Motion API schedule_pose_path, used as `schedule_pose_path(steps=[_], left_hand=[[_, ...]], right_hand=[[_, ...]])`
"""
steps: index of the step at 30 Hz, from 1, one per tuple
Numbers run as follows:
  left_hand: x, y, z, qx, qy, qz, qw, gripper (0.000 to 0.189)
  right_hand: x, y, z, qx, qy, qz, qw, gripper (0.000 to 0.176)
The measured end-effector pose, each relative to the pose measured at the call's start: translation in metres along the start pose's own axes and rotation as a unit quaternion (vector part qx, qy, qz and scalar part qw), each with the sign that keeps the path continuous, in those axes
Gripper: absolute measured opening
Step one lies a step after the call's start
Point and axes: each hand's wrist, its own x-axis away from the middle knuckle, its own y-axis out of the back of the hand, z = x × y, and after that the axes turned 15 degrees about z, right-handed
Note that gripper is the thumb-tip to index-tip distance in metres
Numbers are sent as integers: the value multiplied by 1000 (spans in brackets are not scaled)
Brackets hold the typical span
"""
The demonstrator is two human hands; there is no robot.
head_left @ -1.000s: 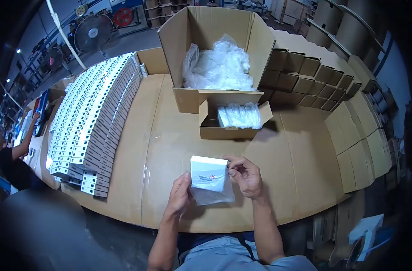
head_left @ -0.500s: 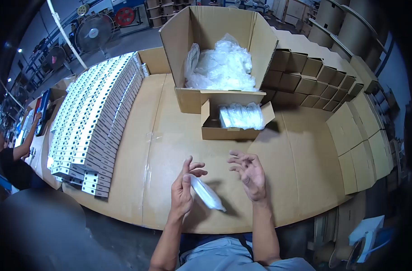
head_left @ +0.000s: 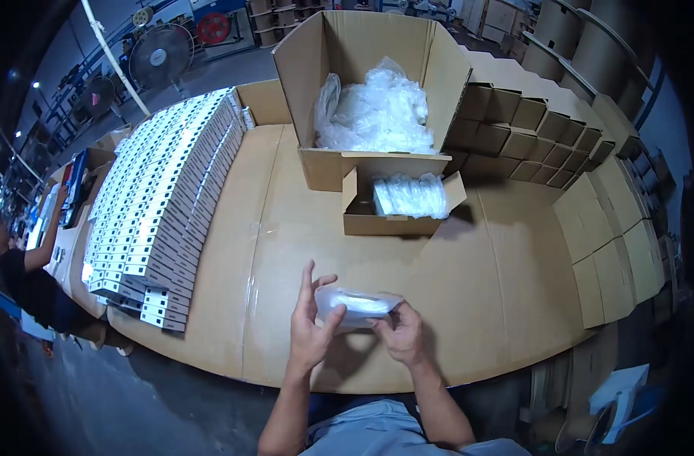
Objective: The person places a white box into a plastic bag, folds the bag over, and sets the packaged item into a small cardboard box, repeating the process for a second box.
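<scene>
Between my two hands, above the cardboard-covered table, is a clear plastic bag (head_left: 360, 304) with something white inside that I cannot make out. My left hand (head_left: 311, 328) pinches its left side with the thumb, the index finger pointing up. At the bag's right end, my right hand (head_left: 402, 334) grips the edge between thumb and fingers. Farther off stands a small open carton (head_left: 392, 226), holding a row of similar plastic-wrapped packets (head_left: 411, 196). Right behind it, a big open carton (head_left: 297, 83) contains a heap of clear plastic bags (head_left: 381, 110).
Stacked white boxes (head_left: 161, 197) cover the table's left side. Brown cartons (head_left: 529, 133) are piled at the back right, with more cartons (head_left: 609, 243) along the right edge. Another person (head_left: 31, 270) works at the far left. A fan (head_left: 161, 57) stands behind.
My right hand has moved left and down and taken hold of the bag's right end. The bag has turned from slanting to roughly level, now held by both hands.
</scene>
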Motion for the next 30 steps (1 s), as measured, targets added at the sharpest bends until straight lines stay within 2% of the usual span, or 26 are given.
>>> schedule_pose_path(steps=[2, 3, 4, 5, 6, 8, 10, 13, 16, 17, 20, 21, 25, 28, 30], left_hand=[[5, 10, 2, 88, 69, 80, 990, 50], [7, 11, 8, 132, 90, 104, 982, 47], [9, 12, 14, 174, 110, 127, 970, 45], [9, 7, 19, 162, 92, 91, 978, 33], [12, 7, 27, 163, 109, 78, 977, 30], [13, 7, 40, 163, 140, 56, 975, 25], [9, 1, 26, 139, 147, 19, 979, 22], [10, 0, 29, 126, 156, -13, 980, 24], [4, -4, 27, 142, 141, -48, 979, 28], [3, -4, 27, 145, 140, -59, 978, 29], [5, -1, 37, 93, 123, -44, 987, 33], [5, -1, 40, 66, 113, -29, 991, 34], [5, -4, 46, 152, 138, -37, 978, 39], [3, -4, 37, 182, 133, -40, 973, 43], [1, -3, 33, 195, 120, -21, 973, 43]], right_hand=[[-7, 18, 8, 56, 38, 38, 997, 35], [-10, 25, 8, 51, 7, 67, 996, 33], [-14, 29, 11, 45, 16, 91, 995, 33], [-19, 32, 17, 37, 24, 115, 992, 32], [-24, 35, 22, 28, 33, 138, 989, 32], [-34, 44, 23, 97, 61, 167, 979, 26], [-35, 46, 23, 139, 65, 177, 972, 20], [-32, 46, 31, -18, -100, 81, 992, 13], [-37, 51, 20, -40, -4, -90, 995, 16], [-35, 49, 20, -52, 47, -99, 993, 13], [-23, 35, 38, 49, 92, 99, 990, 16], [-28, 30, 35, 99, 122, 124, 980, 29], [-26, 33, 35, 183, 6, 147, 972, 36], [-29, 33, 46, 181, -12, 144, 973, 36], [-32, 35, 48, 207, 7, 150, 967, 36]])
